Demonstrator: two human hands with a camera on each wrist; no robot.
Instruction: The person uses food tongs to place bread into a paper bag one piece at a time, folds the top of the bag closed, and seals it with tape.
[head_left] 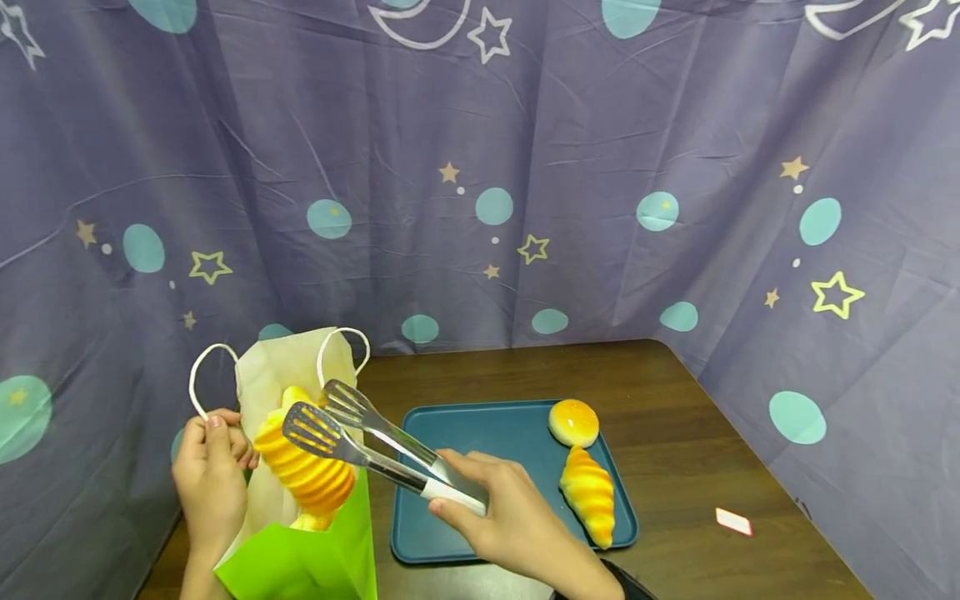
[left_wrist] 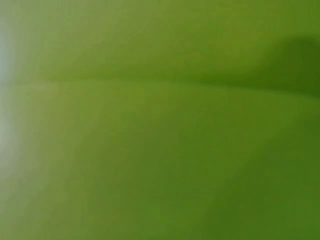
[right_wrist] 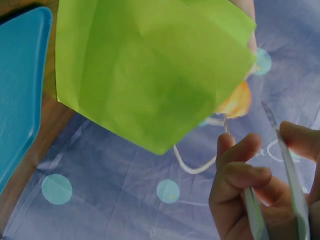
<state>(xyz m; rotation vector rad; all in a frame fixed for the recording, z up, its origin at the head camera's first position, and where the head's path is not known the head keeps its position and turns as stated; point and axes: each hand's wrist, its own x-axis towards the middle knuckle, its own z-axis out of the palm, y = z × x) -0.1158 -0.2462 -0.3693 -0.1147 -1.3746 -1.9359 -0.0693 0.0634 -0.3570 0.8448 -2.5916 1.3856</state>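
My right hand (head_left: 517,512) holds metal tongs (head_left: 397,458) by their white-sided handles; the slotted ends stand spread apart. Those ends overlap the upper right of a ridged yellow-orange bread (head_left: 307,467) in the head view. The bread is at the mouth of a green paper bag (head_left: 322,558) with a pale inside and white cord handles. On the bag's left side, my left hand (head_left: 213,471) pinches its edge near the base of one handle. Green bag surface (left_wrist: 150,150) fills the left wrist view. From the right wrist, a bit of the bread (right_wrist: 237,102) peeks past the bag.
Right of the bag, a blue tray (head_left: 465,533) lies on the brown wooden table (head_left: 675,433). It bears a round bun (head_left: 573,423) and a croissant (head_left: 588,498) along its right side. A small white card (head_left: 733,522) lies farther right. A patterned curtain (head_left: 420,267) hangs behind.
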